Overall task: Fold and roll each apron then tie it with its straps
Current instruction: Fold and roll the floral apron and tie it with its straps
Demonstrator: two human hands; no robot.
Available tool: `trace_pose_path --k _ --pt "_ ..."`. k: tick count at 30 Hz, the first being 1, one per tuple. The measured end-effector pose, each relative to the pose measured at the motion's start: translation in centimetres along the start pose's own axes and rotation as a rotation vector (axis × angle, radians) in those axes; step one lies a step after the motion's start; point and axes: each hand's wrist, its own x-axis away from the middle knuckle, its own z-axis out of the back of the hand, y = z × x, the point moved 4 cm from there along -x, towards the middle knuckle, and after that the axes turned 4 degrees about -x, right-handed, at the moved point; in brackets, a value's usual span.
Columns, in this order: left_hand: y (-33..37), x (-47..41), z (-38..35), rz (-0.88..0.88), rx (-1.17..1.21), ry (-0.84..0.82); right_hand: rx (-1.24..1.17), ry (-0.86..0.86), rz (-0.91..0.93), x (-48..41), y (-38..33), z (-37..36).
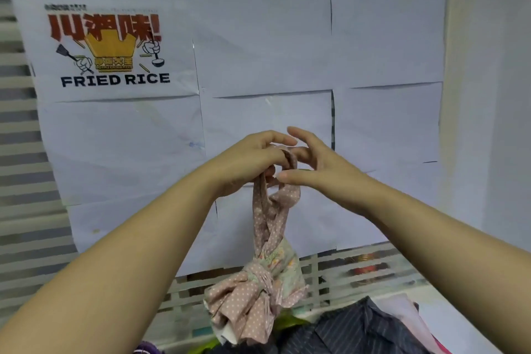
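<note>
Straps (268, 210) run straight down from the raised hands to the rolled apron (255, 296) hanging below, left hand (250, 159) gripping them, right hand (319, 165) spread-fingered against the loop, equally near.

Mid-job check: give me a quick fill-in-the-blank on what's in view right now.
The apron bundle is pink with white ___.
The left hand grips its ___ above the bundle.
The wall poster reads FRIED ___.
Below the bundle lies a dark ___ cloth.
Missing: dots; straps; RICE; striped.
</note>
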Motion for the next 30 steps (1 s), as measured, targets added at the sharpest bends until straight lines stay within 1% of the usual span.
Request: trace_pose_path --k 2,6,9,11,13,15,17,19,21,23,27,30 --pt "2.0 -0.6 1.2 -0.043 -0.008 0.029 0.016 -0.052 0.020 -2.3 -2.7 0.6" --pt "5.9 -2.0 3.9 -0.112 -0.026 0.059 0.057 -0.022 0.113 -4.6 -6.6 3.1" --pt "8.7 -3.3 6.2 -0.144 -0.057 0.097 0.167 0.085 0.247 -5.9 -9.5 6.2" --pt "10.5 -4.3 7.5 -0.171 -0.018 0.099 0.228 0.157 0.360 -6.4 -11.6 8.3" --pt "12.4 -5.3 8.5 -0.211 0.068 0.056 0.297 0.194 0.433 -7.0 -13.6 10.4" --pt "14.6 -6.5 9.1 -0.251 0.091 0.007 0.376 0.200 0.475 -8.0 -15.4 12.7" --pt "16.5 -8.1 9.4 -0.268 -0.005 -0.007 0.483 0.192 0.515 -9.2 -16.8 14.8" --pt "18.4 -10.1 9.8 -0.297 -0.219 0.044 0.546 0.169 0.532 -10.5 -18.2 17.2" --pt "20.7 -12.1 10.4 -0.343 -0.438 0.159 0.628 0.129 0.531 -11.6 -19.5 19.4" --pt "23.1 -14.3 10.9 -0.392 -0.607 0.279 0.757 0.113 0.519 -13.1 -20.9 21.6" --pt "26.8 -18.8 11.4 -0.410 -0.819 0.370 1.097 0.169 0.553 -17.0 -23.7 24.8" --pt "28.3 -21.8 12.1 -0.414 -0.867 0.449 1.228 0.225 0.537 -20.2 -25.3 26.4"
